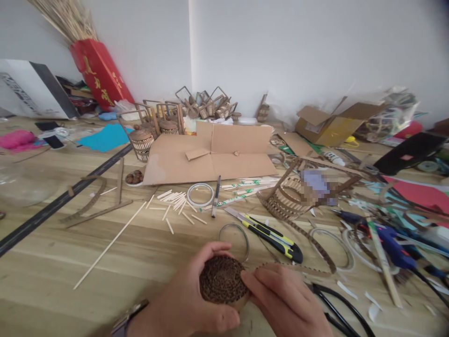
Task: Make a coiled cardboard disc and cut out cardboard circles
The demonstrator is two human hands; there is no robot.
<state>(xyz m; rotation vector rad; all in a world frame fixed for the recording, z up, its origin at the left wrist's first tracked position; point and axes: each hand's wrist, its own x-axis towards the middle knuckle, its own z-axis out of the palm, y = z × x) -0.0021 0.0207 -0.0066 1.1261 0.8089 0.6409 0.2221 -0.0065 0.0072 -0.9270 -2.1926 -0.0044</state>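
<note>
A tightly wound coil of brown corrugated cardboard strip (pixel 223 279) sits in my left hand (pixel 196 295), whose fingers and thumb wrap round its rim. At the coil's right edge, my right hand (pixel 284 299) pinches the cardboard strip between thumb and fingers. The strip's loose length (pixel 321 250) runs out past my right hand and bends up toward a small basket (pixel 286 196) lying tilted. Just beyond my hands lies a yellow-and-black utility knife (pixel 270 236) with its blade out. Black-handled scissors or pliers (pixel 345 309) are partly hidden beside my right hand.
A blue glue gun (pixel 393 243) and paper scraps crowd the right side. Ahead lie a tape roll (pixel 200 194), a pen (pixel 216 196), short sticks (pixel 178 201) and a cardboard sheet (pixel 178 159). Small lidded baskets (pixel 142 142) stand behind. A long thin stick (pixel 108 245) lies at left.
</note>
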